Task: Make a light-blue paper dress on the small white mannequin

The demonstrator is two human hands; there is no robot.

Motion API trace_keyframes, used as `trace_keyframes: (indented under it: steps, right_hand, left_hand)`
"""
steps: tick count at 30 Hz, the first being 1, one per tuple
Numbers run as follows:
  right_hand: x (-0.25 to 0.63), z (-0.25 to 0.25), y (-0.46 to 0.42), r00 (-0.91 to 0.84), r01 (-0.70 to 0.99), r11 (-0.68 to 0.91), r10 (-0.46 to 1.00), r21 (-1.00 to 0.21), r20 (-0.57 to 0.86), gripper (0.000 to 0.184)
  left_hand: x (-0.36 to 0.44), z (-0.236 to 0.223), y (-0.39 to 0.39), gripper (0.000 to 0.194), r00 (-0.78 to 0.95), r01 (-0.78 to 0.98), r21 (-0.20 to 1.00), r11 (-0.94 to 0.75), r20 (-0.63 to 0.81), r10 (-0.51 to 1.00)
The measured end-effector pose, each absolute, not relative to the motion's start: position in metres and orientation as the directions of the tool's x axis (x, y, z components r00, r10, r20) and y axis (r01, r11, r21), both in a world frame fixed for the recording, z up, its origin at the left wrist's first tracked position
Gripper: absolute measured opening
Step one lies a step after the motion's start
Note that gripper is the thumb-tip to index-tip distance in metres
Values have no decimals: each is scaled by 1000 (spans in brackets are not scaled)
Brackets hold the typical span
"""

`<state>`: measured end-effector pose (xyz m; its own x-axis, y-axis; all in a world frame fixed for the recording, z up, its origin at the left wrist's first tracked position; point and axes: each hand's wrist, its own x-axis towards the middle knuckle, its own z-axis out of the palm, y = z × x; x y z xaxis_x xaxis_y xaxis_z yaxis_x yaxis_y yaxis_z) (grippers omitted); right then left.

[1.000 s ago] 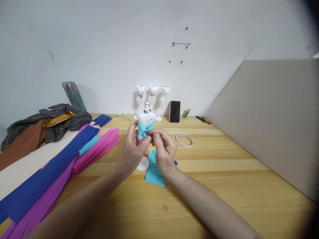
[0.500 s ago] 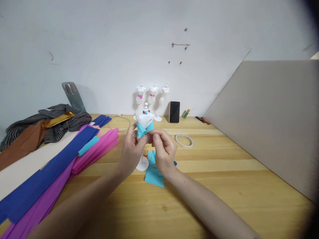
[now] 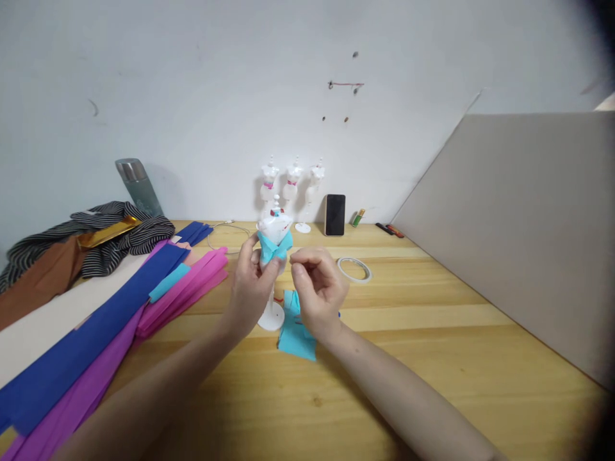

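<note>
A small white mannequin stand (image 3: 275, 225) rises from a round base (image 3: 270, 318) on the wooden table (image 3: 432, 358). A strip of light-blue crepe paper (image 3: 273, 248) is wrapped across its bust. My left hand (image 3: 250, 288) grips the mannequin's waist, thumb pressing the blue paper. My right hand (image 3: 318, 289) hovers just right of the figure, fingers pinched together, apart from the paper; whether it holds anything small I cannot tell. More light-blue paper (image 3: 295, 333) lies on the table under my right wrist.
Blue (image 3: 91, 333), magenta (image 3: 185, 288) and white paper sheets fan out on the left. Striped cloth (image 3: 122, 230) and a flask (image 3: 137, 186) sit at the back left. Three mannequins (image 3: 291, 186), a phone (image 3: 335, 215) and a tape ring (image 3: 354, 269) stand behind. A grey board (image 3: 528, 230) leans at right.
My right hand has let go of the blue wrap and drawn a little to the right. The mannequin has shifted slightly left and up in my left hand.
</note>
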<state>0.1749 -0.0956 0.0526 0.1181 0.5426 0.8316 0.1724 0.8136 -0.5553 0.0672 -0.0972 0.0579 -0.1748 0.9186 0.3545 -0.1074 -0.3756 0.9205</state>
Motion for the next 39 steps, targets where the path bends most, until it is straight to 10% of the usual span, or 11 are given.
trace_keyframes:
  steps: [17,24,39]
  right_hand:
    - [200,92,-91,-92,516,832,290,-204,953,35]
    - [211,92,-82,-17,458,818,399,-348,917,25]
    - [214,93,-81,-126,499,843,298,-199,946,14]
  left_hand:
    - [62,61,-98,63,-107,-207,930,-303,287,952]
    - [58,60,-91,49,170,-531,842,-92,212,962]
    - [59,58,-95,69,183,-463,869,-173,285,941]
